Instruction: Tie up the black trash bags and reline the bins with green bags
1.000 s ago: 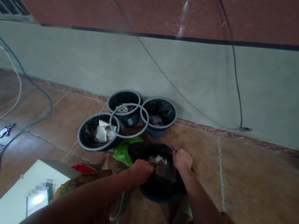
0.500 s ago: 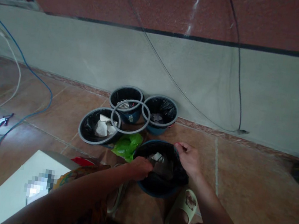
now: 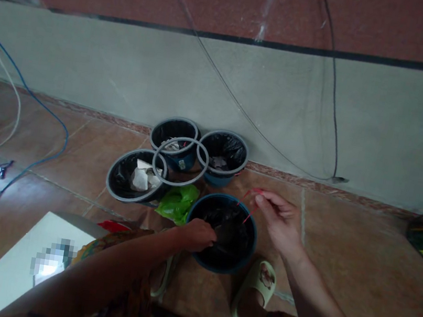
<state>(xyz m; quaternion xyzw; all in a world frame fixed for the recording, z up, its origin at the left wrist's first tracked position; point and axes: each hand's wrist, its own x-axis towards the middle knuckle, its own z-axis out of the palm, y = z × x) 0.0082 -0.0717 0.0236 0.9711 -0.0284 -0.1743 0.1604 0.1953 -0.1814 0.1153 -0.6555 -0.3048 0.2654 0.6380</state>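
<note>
A dark blue trash bin (image 3: pixel 252 249) stands on the floor between my feet, with a black bin bag (image 3: pixel 230 233) inside it. At the bin's upper right, my right hand (image 3: pixel 281 219) pinches a red drawstring (image 3: pixel 248 214) that runs down to the bag. My left hand (image 3: pixel 198 235) is at the bin's left side, its fingers closed on the bag; the fingertips are partly hidden. A bright green plastic bag (image 3: pixel 177 204) touches the floor just left of the bin.
Three lined bins, a left one (image 3: pixel 112 186), a back one (image 3: pixel 177 120) and a right one (image 3: pixel 218 180), stand near the wall. A loose grey ring (image 3: pixel 178 182) rests across them. Keys (image 3: pixel 1 170), a blue cable (image 3: pixel 57 154) and a white surface (image 3: pixel 13 261) are at left.
My right hand has moved right, away from the bin's rim, drawing out the red drawstring. The bag's edge has come off the rim and sunk inward, covering the pale waste.
</note>
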